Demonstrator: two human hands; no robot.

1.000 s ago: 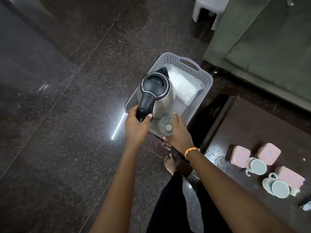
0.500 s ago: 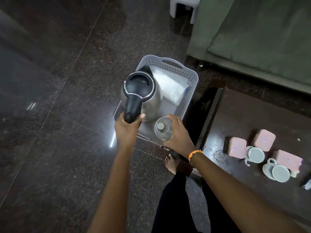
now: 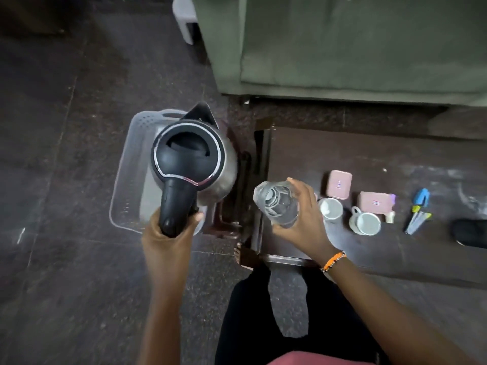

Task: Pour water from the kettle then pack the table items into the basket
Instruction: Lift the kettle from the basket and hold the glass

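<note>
My left hand is wrapped around the black handle of the steel kettle, holding it upright in the air above the grey basket, and my right hand grips a clear glass over the near left corner of the table. Dark speckled stone floor fills the left side, and a green sofa runs along the table's far edge. The table is low, dark wood, with smears on its top. The basket sits on the floor just beside the table's left edge. On the table are two pink lidded boxes, two white cups, some blue and yellow pens, and a black thing at the right edge that I cannot make out.
</note>
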